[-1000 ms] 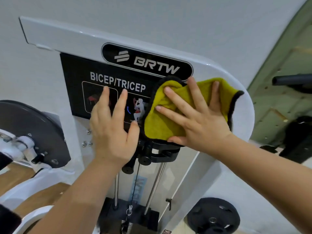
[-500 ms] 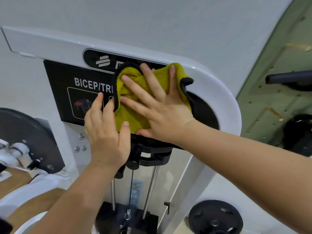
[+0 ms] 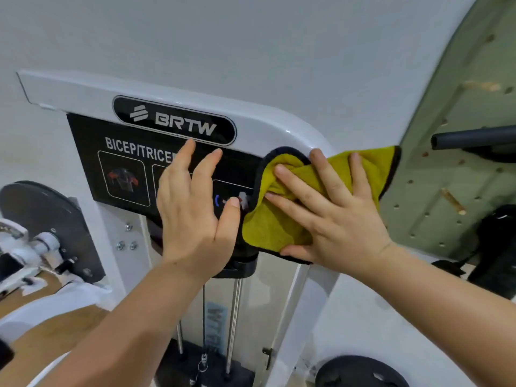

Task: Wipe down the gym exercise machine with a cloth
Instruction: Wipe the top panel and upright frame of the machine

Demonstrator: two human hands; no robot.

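Observation:
The white gym machine frame [image 3: 262, 127] fills the middle of the head view, with a black BRTW badge and a black BICEP/TRICEP placard [image 3: 92, 152] under its top bar. A yellow cloth with a black edge [image 3: 268, 227] lies over the frame's rounded right corner. My right hand [image 3: 335, 216] presses flat on the cloth with fingers spread. My left hand [image 3: 195, 208] rests flat on the placard just left of the cloth, fingers straight, covering part of the lettering.
Two steel guide rods [image 3: 233, 322] and a cable run down below the placard. A dark round cam plate [image 3: 47, 219] stands at the left. A black weight plate [image 3: 363, 372] lies at the bottom right. A green pegboard wall [image 3: 452, 163] with a black bar [image 3: 474, 138] is at the right.
My right hand slid the cloth from the badge and placard to the right, onto the frame's rounded corner. My left hand shifted slightly right on the placard.

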